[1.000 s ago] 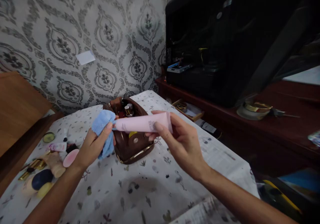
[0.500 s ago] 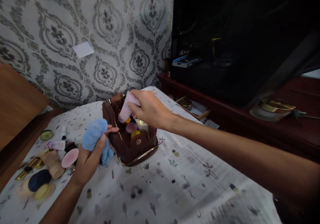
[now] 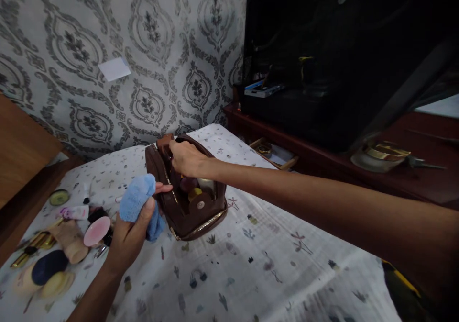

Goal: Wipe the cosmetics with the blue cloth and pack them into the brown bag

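Note:
My left hand (image 3: 131, 236) is closed around a fluffy blue cloth (image 3: 136, 200), its extended fingertips beside the near-left zipper of an open brown cosmetic bag (image 3: 186, 221). Over the far left part of the bag, my right hand (image 3: 188, 159) reaches down with curled fingers. Its fingertips are hidden, and no pink tube shows in them now. Inside the bag lie a yellow item (image 3: 194, 194), a dark pinkish round item (image 3: 188, 184) and a pale item (image 3: 207, 186) partly under my right wrist.
Left of the bag lie a pink round compact (image 3: 97, 231), a beige tube (image 3: 71, 240), a pink-white tube (image 3: 74, 212), a dark blue sponge-like item (image 3: 50, 267) and a green round jar (image 3: 59, 197). A television (image 3: 322, 49) and an open drawer (image 3: 283, 157) are at the right.
My right hand has moved left and down into the bag with the pink tube, which is now out of sight. My left hand still grips the blue cloth; the view shifts slightly.

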Available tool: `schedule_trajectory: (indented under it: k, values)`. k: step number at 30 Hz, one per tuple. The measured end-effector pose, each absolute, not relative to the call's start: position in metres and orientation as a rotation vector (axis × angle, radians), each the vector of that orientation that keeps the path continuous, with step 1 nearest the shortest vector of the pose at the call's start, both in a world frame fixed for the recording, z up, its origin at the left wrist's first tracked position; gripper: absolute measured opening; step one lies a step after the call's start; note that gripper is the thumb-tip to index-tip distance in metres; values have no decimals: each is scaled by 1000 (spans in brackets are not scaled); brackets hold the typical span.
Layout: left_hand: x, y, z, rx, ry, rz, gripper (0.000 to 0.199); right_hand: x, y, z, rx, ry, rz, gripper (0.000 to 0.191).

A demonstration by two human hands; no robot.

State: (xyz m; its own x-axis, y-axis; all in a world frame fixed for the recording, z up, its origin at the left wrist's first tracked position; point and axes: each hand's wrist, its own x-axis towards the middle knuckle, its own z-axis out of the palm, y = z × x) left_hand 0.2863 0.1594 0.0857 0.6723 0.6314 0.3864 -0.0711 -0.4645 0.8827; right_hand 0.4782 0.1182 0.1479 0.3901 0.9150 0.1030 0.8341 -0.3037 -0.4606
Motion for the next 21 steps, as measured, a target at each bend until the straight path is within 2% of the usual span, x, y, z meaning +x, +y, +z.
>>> schedule_trajectory:
  k: [5, 10, 13, 21]
  values:
    - [283, 159, 83, 1897, 430, 823, 42, 483, 111, 151, -2210, -1537, 156, 37]
    - [281, 159, 82, 1921, 478, 820, 44, 479, 108, 162, -2277, -1559, -84, 28]
    - [281, 160, 83, 1967, 477, 833, 43, 475, 116, 167, -2282, -1579, -168, 33]
    - [280, 163, 83, 2002, 438, 801, 46, 480, 150, 166, -2327, -1488, -31, 29]
